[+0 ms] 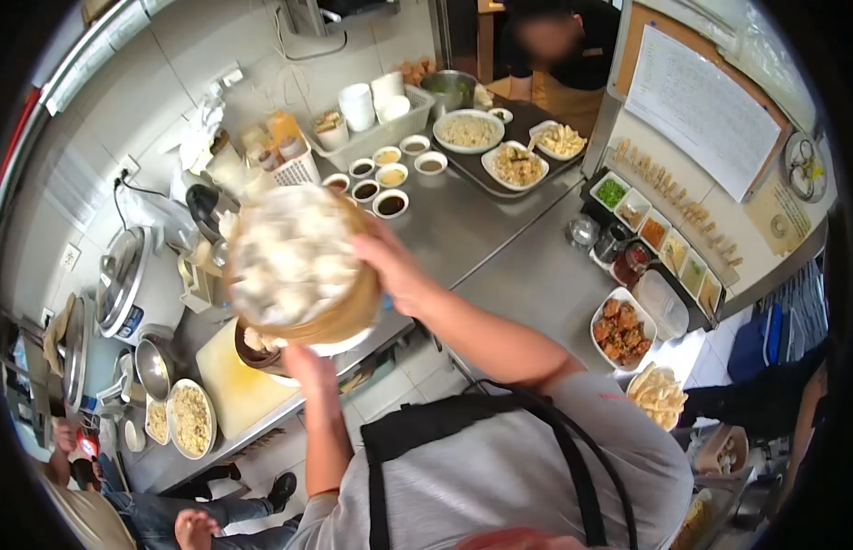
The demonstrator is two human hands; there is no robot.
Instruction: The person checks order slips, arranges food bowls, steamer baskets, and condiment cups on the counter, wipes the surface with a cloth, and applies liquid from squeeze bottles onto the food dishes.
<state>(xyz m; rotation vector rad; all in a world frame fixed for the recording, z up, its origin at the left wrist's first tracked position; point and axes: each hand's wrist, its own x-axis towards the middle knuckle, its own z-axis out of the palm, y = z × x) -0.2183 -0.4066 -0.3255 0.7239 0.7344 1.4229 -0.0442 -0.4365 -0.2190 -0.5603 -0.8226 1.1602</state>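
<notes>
While dumplings [293, 257] fill the steamer [342, 316], cups [391, 216] hold sauces [390, 204].

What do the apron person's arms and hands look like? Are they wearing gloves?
No gloves show: the left hand and right hand look bare, though a bit blurry. The forearms are bare too, with no watch that I can see. The sleeves are short and grey, and the right one has a small reddish mark.

Steamer basket [346, 314]: wood, apparently bamboo, finish blurred. Countertop [500, 236]: smooth, glossy metal. Wall tiles [195, 41]: glossy. Posted sheet [706, 103]: matt paper.
</notes>
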